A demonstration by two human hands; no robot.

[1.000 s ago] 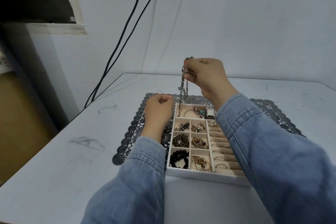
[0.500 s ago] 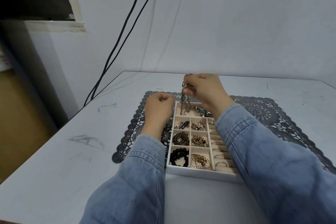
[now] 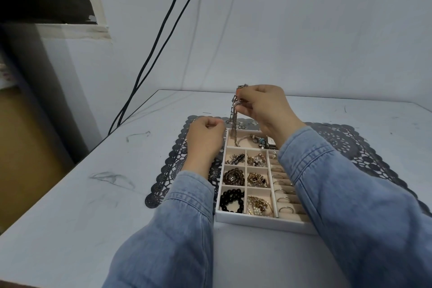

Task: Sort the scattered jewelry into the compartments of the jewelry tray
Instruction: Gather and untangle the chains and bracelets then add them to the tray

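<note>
**Holding a chain over the tray**

Seen from a head camera, two hands in denim sleeves reach out over a white table (image 3: 93,206). The right hand (image 3: 264,110) is raised above the far end of the tray (image 3: 257,221) and pinches a silver chain (image 3: 233,117) between thumb and fingertips. The chain hangs straight down from the pinch. Its lower end reaches into the left end of the tray's wide far compartment, beside a silver bangle (image 3: 243,140).

The left hand (image 3: 205,138) is clenched in a fist, with nothing visible in it. It sits just left of the tray's far left corner, over a black lace mat (image 3: 350,147) that lies under the tray.

The tray is white with a beige lining. Nearer than the wide compartment are six small squares in two columns. Black beads (image 3: 231,200) fill the near left square, brown beads (image 3: 233,176) the one behind it, and gold and pearl pieces the rest. Along the right side, thin rings (image 3: 284,199) stand in padded slots, partly hidden by the right sleeve.

Two black cables (image 3: 163,30) run down the pale wall behind the table's far left edge.
</note>
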